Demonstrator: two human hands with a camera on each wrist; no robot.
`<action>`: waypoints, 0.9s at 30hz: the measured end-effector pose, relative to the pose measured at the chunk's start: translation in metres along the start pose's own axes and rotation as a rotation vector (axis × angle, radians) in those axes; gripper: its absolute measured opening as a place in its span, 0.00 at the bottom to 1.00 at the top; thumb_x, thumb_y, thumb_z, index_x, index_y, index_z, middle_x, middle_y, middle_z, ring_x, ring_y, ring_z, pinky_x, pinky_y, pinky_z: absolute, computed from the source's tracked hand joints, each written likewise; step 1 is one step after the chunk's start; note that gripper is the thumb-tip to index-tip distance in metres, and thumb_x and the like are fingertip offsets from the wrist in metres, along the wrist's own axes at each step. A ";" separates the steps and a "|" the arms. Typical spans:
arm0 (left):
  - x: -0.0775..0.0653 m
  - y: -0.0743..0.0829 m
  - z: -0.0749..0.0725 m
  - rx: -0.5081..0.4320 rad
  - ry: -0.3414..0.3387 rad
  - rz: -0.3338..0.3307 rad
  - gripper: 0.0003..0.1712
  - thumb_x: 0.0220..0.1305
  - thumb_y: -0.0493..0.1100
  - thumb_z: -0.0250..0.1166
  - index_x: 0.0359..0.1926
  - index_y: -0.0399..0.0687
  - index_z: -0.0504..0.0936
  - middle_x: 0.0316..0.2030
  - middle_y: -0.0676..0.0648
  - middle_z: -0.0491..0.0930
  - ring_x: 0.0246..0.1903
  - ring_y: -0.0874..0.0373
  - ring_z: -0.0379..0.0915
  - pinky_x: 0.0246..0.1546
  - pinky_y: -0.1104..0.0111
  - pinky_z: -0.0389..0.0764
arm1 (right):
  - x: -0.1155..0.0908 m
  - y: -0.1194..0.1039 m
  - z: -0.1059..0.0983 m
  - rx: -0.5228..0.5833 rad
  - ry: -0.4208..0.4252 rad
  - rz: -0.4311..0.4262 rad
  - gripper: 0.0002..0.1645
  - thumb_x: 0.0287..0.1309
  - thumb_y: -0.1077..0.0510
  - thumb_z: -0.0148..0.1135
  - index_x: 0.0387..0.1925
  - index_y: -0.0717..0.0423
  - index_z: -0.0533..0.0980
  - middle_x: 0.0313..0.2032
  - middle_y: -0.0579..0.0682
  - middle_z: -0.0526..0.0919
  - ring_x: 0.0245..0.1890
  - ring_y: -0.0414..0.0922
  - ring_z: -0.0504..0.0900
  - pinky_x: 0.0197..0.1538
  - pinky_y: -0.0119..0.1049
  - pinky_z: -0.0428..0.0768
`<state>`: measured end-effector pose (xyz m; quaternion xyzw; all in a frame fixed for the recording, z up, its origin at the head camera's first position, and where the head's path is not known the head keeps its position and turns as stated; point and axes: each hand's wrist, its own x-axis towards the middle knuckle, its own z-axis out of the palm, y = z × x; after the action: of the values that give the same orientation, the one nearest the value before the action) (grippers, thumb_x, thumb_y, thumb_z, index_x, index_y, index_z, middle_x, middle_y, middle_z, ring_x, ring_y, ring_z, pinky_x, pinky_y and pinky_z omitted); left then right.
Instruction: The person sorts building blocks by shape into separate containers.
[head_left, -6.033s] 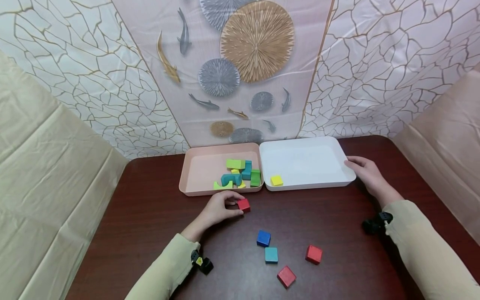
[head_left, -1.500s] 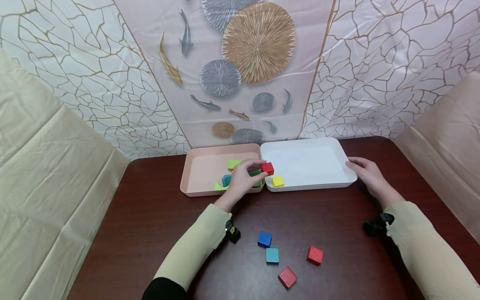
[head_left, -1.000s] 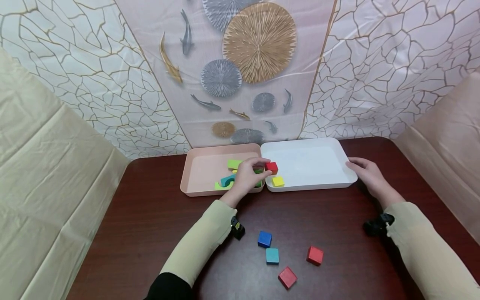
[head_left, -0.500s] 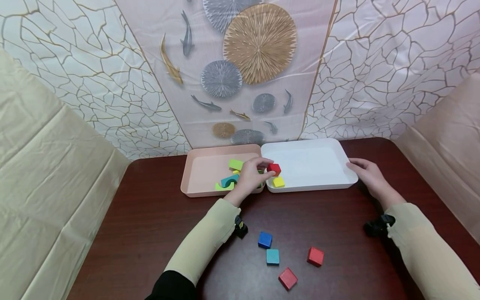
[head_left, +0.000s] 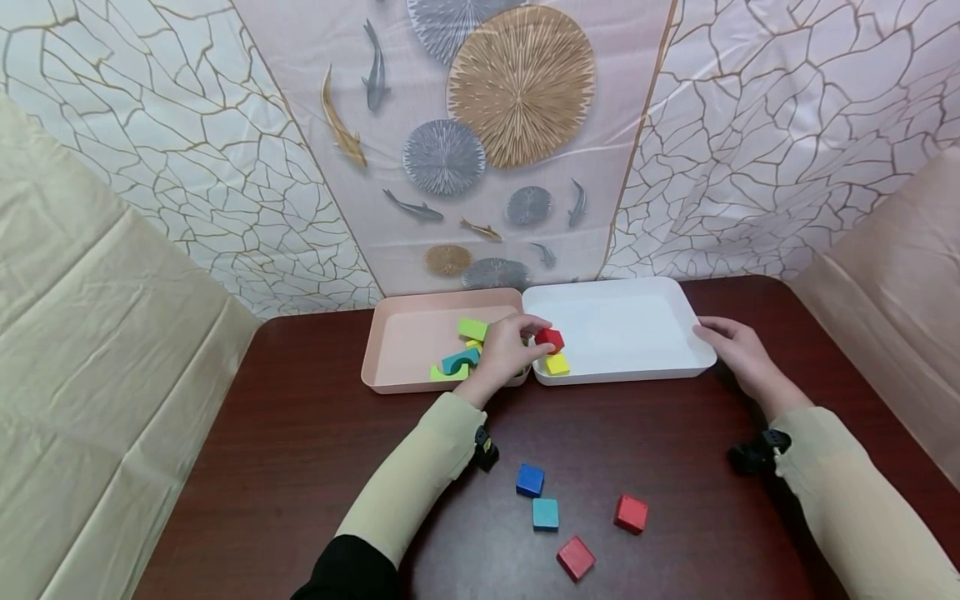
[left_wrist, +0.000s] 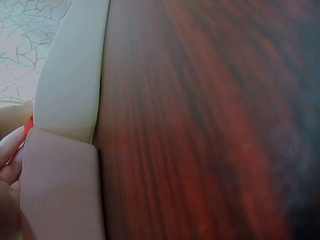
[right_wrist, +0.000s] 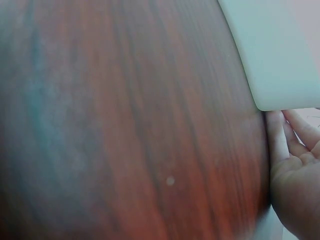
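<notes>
Over the near left corner of the white tray (head_left: 622, 329), my left hand (head_left: 504, 354) pinches a red cube (head_left: 550, 339) between thumb and fingers. It overlaps the yellow cube (head_left: 557, 364) lying in that corner. In the left wrist view only a sliver of the red cube (left_wrist: 29, 125) shows past the tray walls. My right hand (head_left: 738, 350) rests against the white tray's right end. In the right wrist view, the fingers (right_wrist: 276, 135) of that hand lie fairly straight against the tray's outer wall.
A pink tray (head_left: 401, 337) adjoins the white one on the left; several green, teal and yellow blocks lie in it, partly behind my left hand. Nearer me on the dark table (head_left: 300, 467) are a blue cube (head_left: 530, 480), a teal cube (head_left: 545, 514) and two red cubes (head_left: 631, 514).
My left hand has lifted the red cube from the table in front of the pink tray and carried it over the white tray, then slightly right and nearer. My right hand keeps its place.
</notes>
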<state>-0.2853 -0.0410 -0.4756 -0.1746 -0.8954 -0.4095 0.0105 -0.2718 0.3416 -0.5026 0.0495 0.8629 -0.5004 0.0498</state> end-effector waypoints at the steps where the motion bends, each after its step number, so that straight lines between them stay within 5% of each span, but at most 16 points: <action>1: 0.000 0.000 0.000 0.011 -0.002 0.002 0.18 0.65 0.43 0.78 0.56 0.50 0.90 0.50 0.47 0.88 0.48 0.52 0.82 0.50 0.67 0.85 | 0.000 0.000 0.000 0.000 0.000 0.001 0.44 0.82 0.40 0.48 0.77 0.74 0.60 0.75 0.76 0.62 0.44 0.22 0.66 0.43 0.13 0.71; 10: 0.003 -0.001 0.001 0.073 -0.029 0.025 0.18 0.65 0.44 0.78 0.55 0.49 0.90 0.50 0.48 0.88 0.42 0.55 0.76 0.43 0.70 0.78 | 0.000 0.000 0.000 0.000 0.003 0.007 0.44 0.82 0.40 0.48 0.77 0.74 0.60 0.75 0.76 0.62 0.44 0.21 0.66 0.43 0.13 0.71; 27: 0.002 0.001 0.002 0.071 -0.054 0.021 0.17 0.65 0.42 0.78 0.55 0.47 0.90 0.51 0.46 0.87 0.44 0.55 0.77 0.45 0.71 0.79 | 0.002 0.000 -0.001 -0.014 -0.007 0.013 0.44 0.83 0.41 0.46 0.78 0.73 0.59 0.76 0.76 0.61 0.45 0.21 0.66 0.43 0.14 0.71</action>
<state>-0.2871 -0.0388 -0.4758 -0.1947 -0.9074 -0.3723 -0.0031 -0.2734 0.3429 -0.5027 0.0530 0.8659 -0.4942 0.0565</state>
